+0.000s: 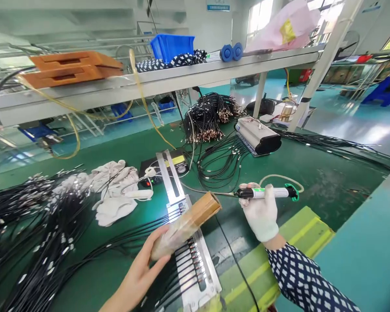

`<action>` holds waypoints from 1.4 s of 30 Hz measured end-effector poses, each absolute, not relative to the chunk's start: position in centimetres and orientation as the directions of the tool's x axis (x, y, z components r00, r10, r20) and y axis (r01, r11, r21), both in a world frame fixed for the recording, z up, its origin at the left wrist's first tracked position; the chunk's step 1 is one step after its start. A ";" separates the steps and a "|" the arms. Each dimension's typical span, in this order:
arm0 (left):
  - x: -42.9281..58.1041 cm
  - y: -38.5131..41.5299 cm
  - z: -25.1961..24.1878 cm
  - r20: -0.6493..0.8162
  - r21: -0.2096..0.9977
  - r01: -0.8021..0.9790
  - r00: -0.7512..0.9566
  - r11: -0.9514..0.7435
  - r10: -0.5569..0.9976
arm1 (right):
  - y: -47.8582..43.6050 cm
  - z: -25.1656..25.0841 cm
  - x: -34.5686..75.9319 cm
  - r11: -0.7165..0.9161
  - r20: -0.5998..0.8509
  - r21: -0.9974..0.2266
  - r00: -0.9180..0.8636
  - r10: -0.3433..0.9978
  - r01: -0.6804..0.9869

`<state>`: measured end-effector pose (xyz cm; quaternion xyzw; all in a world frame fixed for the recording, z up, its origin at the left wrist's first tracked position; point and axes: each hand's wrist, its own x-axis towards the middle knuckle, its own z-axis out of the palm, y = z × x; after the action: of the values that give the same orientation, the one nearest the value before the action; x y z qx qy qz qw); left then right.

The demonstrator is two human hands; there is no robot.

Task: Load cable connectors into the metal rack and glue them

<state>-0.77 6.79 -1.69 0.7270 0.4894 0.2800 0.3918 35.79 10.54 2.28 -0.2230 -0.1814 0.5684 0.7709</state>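
Left hand (143, 268) grips wrapped block (189, 222) above metal fixture (209, 266). Gloved right hand (261, 216) grips syringe (274, 193), right of fixture. Black cables (130, 235) already lie in fixture; syringe tip is apart; number of finished cable ends, cannot tell.

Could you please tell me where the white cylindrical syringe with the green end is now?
In the head view, the syringe is right of centre, held in the white-gloved right hand, right of the brown rectangular block.
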 end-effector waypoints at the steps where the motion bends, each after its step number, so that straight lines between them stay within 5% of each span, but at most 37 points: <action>1: -1.1 5.6 -2.1 0.008 0.856 0.482 0.348 -0.186 0.938 | 10.4 2.3 35.2 0.246 0.045 -0.585 0.272 0.961 -0.773; 6: -0.8 2.6 -1.6 0.009 0.865 0.465 0.364 -0.191 0.931 | 9.2 2.9 32.4 0.126 0.103 -0.763 0.074 0.992 -0.634; 11: -0.8 1.8 0.3 0.003 0.886 0.419 0.423 -0.199 0.906 | 9.4 4.1 31.8 -0.045 -0.013 -0.937 -0.092 0.996 -0.347; 19: 0.0 1.3 0.7 -0.050 0.998 0.067 0.433 0.023 0.900 | 11.7 4.1 31.0 -0.193 -0.201 -0.980 -0.327 0.923 0.057; 24: 1.0 1.5 0.6 0.001 0.974 -0.202 0.459 0.104 0.889 | 12.5 3.4 31.1 -0.202 -0.165 -0.978 -0.397 0.903 -0.053; 30: 2.2 1.6 0.4 0.032 0.960 -0.259 0.485 0.109 0.874 | 14.4 4.2 31.3 -0.147 -0.141 -0.981 -0.058 0.988 -0.125; 36: 5.6 2.3 -0.6 -0.053 0.867 -0.441 0.382 0.233 0.923 | 14.3 1.9 31.3 -0.280 -0.250 -0.932 -0.151 0.956 -0.229; 39: 7.3 3.2 -1.0 -0.048 0.882 -0.426 0.344 0.201 0.938 | 11.6 -0.1 29.7 -0.340 -0.289 -0.864 -0.189 0.939 -0.370; 42: 7.9 3.7 -0.6 0.032 0.976 -0.209 0.428 0.064 0.903 | 10.1 -1.0 28.7 -0.338 -0.266 -0.878 -0.242 0.933 -0.340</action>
<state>7.90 3.70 -0.56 0.5358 0.3241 0.4253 0.6535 28.68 10.07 -1.03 -0.4176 -0.3554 0.7033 0.4525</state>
